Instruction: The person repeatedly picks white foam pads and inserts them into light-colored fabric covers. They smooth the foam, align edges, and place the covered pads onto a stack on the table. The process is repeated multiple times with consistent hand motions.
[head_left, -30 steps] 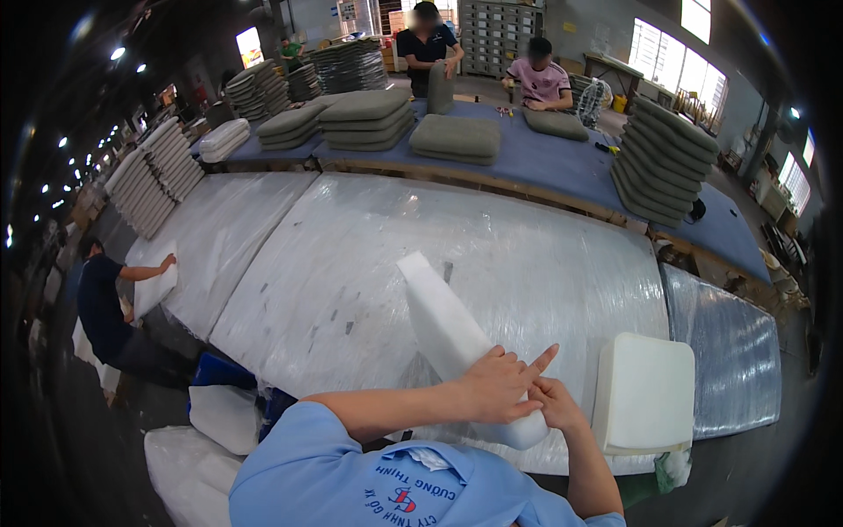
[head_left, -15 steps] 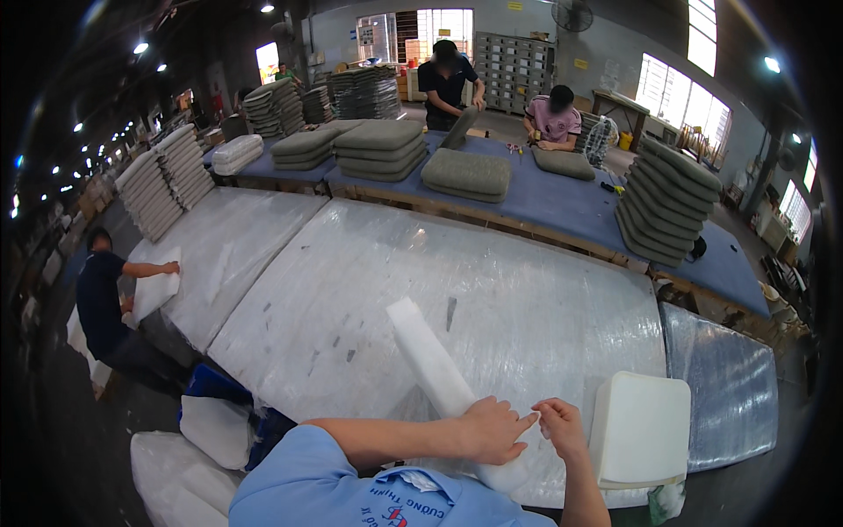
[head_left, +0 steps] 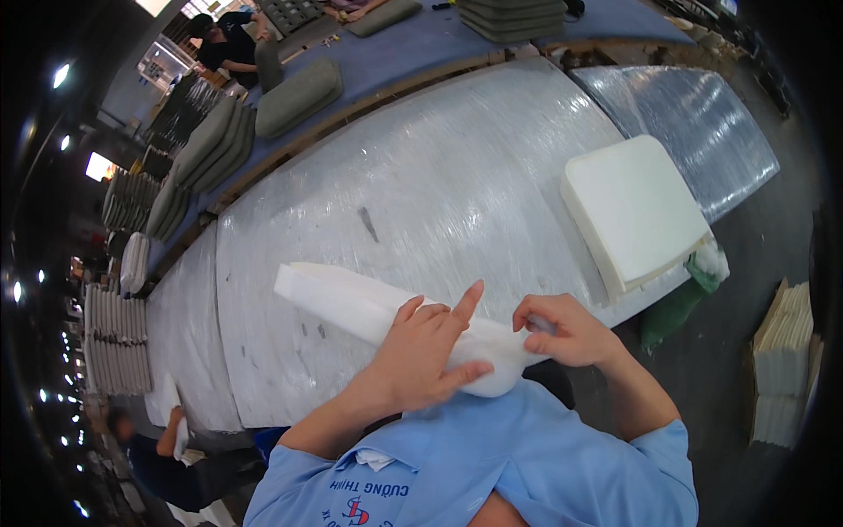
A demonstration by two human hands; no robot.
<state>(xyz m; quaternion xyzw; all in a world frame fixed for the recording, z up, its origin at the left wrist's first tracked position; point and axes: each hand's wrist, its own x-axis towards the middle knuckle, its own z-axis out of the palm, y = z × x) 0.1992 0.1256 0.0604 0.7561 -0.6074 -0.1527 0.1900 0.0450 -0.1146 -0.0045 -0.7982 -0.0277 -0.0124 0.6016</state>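
Note:
A long white foam piece (head_left: 338, 297) lies slantwise on the plastic-covered table, its rounded near end against my blue shirt. My left hand (head_left: 430, 347) rests over it with fingers spread and thumb apart, gripping nothing. Beside the foam's right end is my right hand (head_left: 566, 329), its fingers curled toward the thumb. Something small and greyish shows between those fingertips, too blurred to name. To the right, near the table's edge, sits a white seat-shaped foam cushion (head_left: 637, 206).
The table (head_left: 439, 202) is wrapped in clear film. Behind it a blue-topped bench (head_left: 386, 53) bears grey cushions (head_left: 299, 97). A green bag (head_left: 672, 307) hangs by the right edge; stacked pale sheets (head_left: 781, 364) stand on the floor. Co-workers (head_left: 230, 44) are at the far left.
My view has turned right and down. The left hand's fingers have spread, and the hands, which nearly touched at the fingertips, are now farther apart.

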